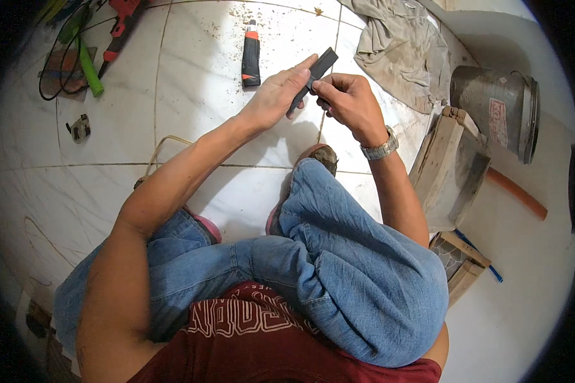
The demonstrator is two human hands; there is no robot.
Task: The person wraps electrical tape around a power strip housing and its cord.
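Note:
My left hand point(275, 96) grips a dark, flat rectangular bar point(324, 62) that slants up to the right above the floor. Against the bar's middle, the thumb and fingers of my right hand point(348, 102) are pinched together. A small greyish piece seems to lie at that pinch, but it is too small to make out. The right wrist wears a metal watch point(380, 145). Just beyond my left hand, a black and orange tool handle point(251, 60) with a short metal tip rests on the tiles.
Tools lie at far left: a red power tool point(122, 25), a green-handled tool point(89, 67) and a small metallic object point(78, 129). A crumpled cloth point(399, 54), a dirty bucket point(485, 105), a wooden box point(437, 166) and an orange pipe point(517, 193) line the right. Debris dots the tiles ahead.

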